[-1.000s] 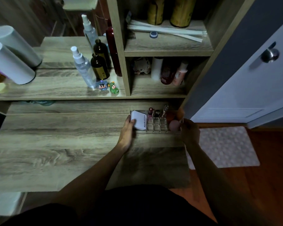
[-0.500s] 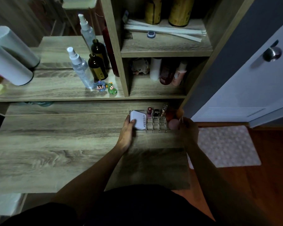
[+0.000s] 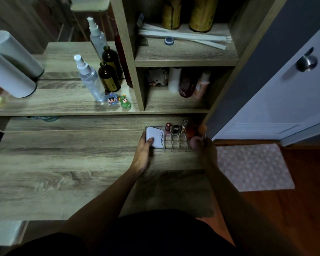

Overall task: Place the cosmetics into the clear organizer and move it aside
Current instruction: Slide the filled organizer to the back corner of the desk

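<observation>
Clear plastic makes the organizer point(image 3: 175, 143) hard to read in this dim light, and that is the first risk: it sits at the far right of the bench point(image 3: 63, 163), close to the upright of the shelf unit, and both hands hold it by its ends. The left hand point(image 3: 143, 154) grips the left end, its thumb pressed down on one white compact point(image 3: 155, 137) marked with green lettering; the right hand point(image 3: 207, 148) closes around the right end beside one pink sponge point(image 3: 194, 141), though shadow hides exactly how those fingers sit. If the move aside is quick or uneven, I judge the three upright tubes in the back row point(image 3: 175, 127) (one pinkish, one dark, one with a metallic cap) could topple, since they stand tall in shallow cells. The compact lies loosely across the top and would likely slide off should the thumb lift. A reddish round thing and an orange one point(image 3: 201, 128) sit at the back right corner, too dark to name; they may roll. Hard plastic on wood can also skid or catch, jolting everything. Count: one organizer, one compact, three tubes, one pink sponge, two hands
</observation>
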